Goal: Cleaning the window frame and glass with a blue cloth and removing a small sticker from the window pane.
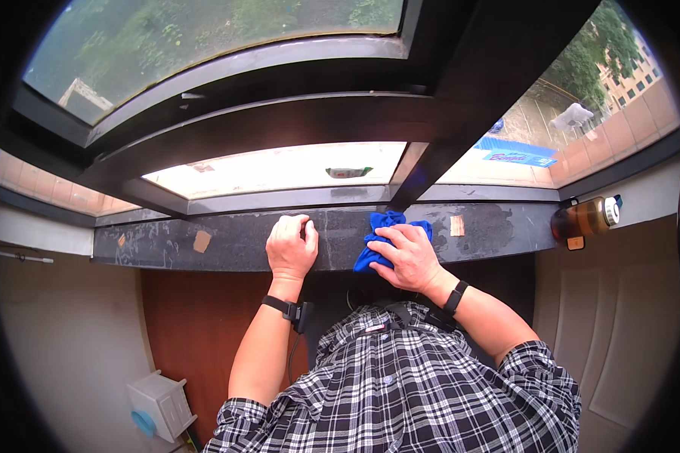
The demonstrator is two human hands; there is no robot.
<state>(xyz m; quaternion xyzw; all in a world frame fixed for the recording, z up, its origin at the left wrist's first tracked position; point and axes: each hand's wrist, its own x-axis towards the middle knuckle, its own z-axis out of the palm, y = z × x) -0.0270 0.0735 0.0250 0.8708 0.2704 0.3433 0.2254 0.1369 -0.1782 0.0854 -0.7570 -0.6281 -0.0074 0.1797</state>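
A dark stone windowsill [343, 235] runs across the view in front of me, with pale streaks and smears on its surface. My right hand [411, 257] presses a crumpled blue cloth [365, 261] onto the sill, right of the middle, near the foot of a dark window post. To the left, my left hand [290, 243] rests on the sill with its fingers curled in; nothing shows inside it, though the palm is hidden.
Brown cardboard-like scraps [202, 242] and a striped tan piece [457, 225] lie on the sill. A bottle of brown liquid [583, 219] stands at its right end. Dark window framing [272, 127] rises beyond. A small white piece of furniture [160, 403] is at lower left.
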